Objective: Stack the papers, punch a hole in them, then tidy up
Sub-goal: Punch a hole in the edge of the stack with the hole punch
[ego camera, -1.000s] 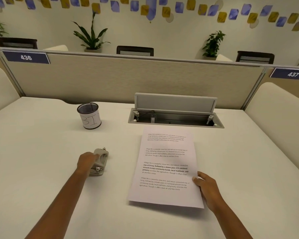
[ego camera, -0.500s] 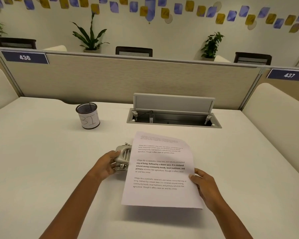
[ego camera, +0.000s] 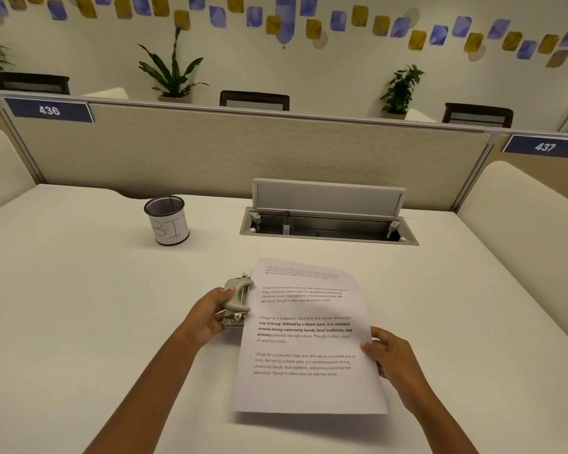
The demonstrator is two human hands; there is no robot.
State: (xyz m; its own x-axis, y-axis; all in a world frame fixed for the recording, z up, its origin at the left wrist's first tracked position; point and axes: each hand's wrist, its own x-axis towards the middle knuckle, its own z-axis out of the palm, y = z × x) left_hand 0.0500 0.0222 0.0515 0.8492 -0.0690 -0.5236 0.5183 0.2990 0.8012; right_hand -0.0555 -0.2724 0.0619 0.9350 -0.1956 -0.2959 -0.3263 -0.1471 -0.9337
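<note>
The left hand point(ego camera: 210, 314) grasps the grey hole punch point(ego camera: 237, 301) by its rounded lever, just at the left edge of the papers point(ego camera: 309, 342), near the middle of the table point(ego camera: 79, 306). The right hand point(ego camera: 391, 358) pinches the right edge of the thin printed sheets; their near edge is lifted above a shadow. Wide smooth white surface spreads on both sides. A round mesh cup point(ego camera: 168, 221) stands far left, and a metal hatch point(ego camera: 328, 226) is beyond the papers.

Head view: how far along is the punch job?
Done: papers look stacked in one pile. In hand: left hand holds the hole punch against the pile's left edge, right hand grips its right edge. Left: no hole visible yet; then tidying up.
</note>
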